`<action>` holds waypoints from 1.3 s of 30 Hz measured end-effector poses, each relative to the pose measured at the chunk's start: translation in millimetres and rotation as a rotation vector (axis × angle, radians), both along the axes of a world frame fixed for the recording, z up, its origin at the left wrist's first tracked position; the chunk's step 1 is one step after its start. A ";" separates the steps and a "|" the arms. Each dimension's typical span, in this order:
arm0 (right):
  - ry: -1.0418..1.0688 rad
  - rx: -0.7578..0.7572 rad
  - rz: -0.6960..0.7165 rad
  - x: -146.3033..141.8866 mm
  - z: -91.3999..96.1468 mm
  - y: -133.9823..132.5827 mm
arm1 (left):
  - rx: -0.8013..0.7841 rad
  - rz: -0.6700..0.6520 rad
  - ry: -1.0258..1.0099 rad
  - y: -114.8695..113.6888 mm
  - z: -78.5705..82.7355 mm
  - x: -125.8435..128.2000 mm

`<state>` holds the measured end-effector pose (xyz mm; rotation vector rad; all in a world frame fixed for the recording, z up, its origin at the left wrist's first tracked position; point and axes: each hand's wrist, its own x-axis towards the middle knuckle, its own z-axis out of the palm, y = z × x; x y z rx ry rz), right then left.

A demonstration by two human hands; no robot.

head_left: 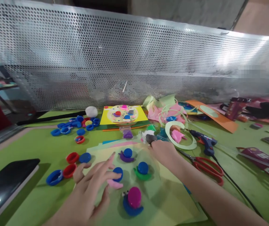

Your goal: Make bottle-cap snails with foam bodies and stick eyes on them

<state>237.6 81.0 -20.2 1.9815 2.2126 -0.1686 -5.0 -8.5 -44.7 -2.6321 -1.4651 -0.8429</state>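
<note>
My left hand (89,188) lies low on a sheet of pale paper (162,201), fingers spread, fingertips touching a blue cap on a pink snail figure (116,179). Around it sit three more cap snails: purple with blue cap (127,155), green with blue cap (142,171), blue with magenta cap (132,201). My right hand (162,152) reaches forward past the paper, fingers curled around a small dark and white object (150,138) that I cannot make out.
Loose blue and red bottle caps (68,163) lie at the left, more caps (78,124) further back. Red scissors (207,168) and a blue glue gun (205,141) lie at the right. A phone (5,185) lies at the left edge. A perforated metal screen (134,59) stands behind.
</note>
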 end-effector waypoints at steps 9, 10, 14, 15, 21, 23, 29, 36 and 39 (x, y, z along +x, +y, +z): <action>-0.023 0.006 -0.042 -9.0 -1.4 -1.5 | 0.002 0.005 -0.014 -3.7 2.2 7.1; -0.023 0.008 -0.050 -10.1 -2.0 -0.5 | 0.007 0.012 0.002 -3.8 1.7 6.8; -0.018 0.016 -0.080 -8.5 -8.8 7.7 | 0.035 0.017 0.049 -4.1 1.0 5.9; -0.012 0.023 -0.085 -6.4 -10.5 9.6 | 0.045 0.014 0.052 -4.2 1.3 6.0; 0.106 0.166 -0.051 2.6 -0.1 5.5 | 0.069 -0.011 0.005 -3.6 4.1 7.3; 0.199 0.237 0.028 -1.4 9.6 -2.8 | 0.078 0.017 0.005 -2.0 4.8 6.2; 0.685 0.204 0.420 -27.6 21.5 -42.0 | 0.160 0.080 -0.108 3.2 8.8 3.8; 1.008 0.008 0.494 -44.0 14.9 -69.0 | 0.178 0.029 -0.092 -1.0 7.6 5.6; 0.987 0.005 0.491 -45.4 14.1 -67.8 | 0.201 0.054 -0.085 -2.5 8.0 5.3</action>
